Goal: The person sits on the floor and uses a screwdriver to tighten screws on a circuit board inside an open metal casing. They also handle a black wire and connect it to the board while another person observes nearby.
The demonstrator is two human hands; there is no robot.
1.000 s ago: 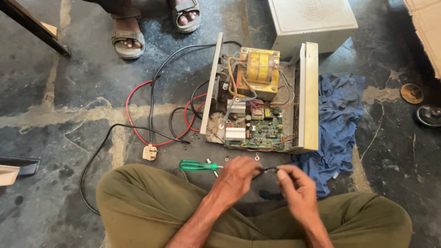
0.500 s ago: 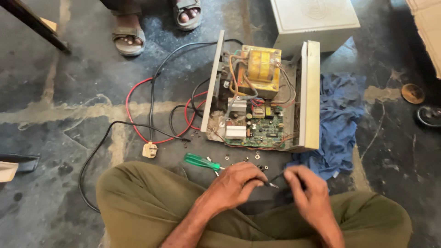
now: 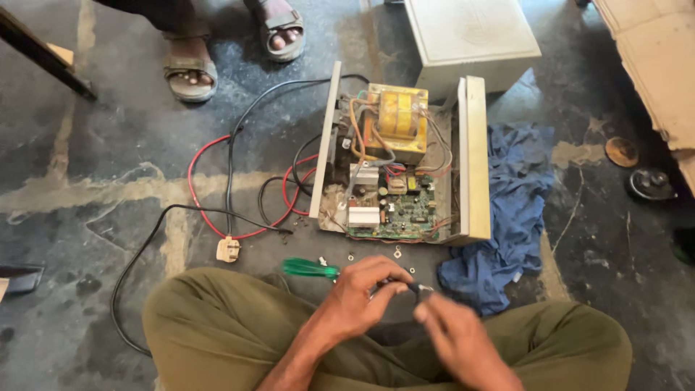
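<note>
Pinching one small part (image 3: 414, 289), two hands (image 3: 405, 315)

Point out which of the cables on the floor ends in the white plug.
The black cable does: it loops along the floor beside the left knee and runs up to the white plug. The red cable curves back towards the opened case.

A flattened brown cardboard box (image 3: 651, 65) lies on the floor at the upper right, well to the right of the open electronics chassis (image 3: 405, 166). No labels, signs or screens can be made out anywhere around that chassis.
</note>
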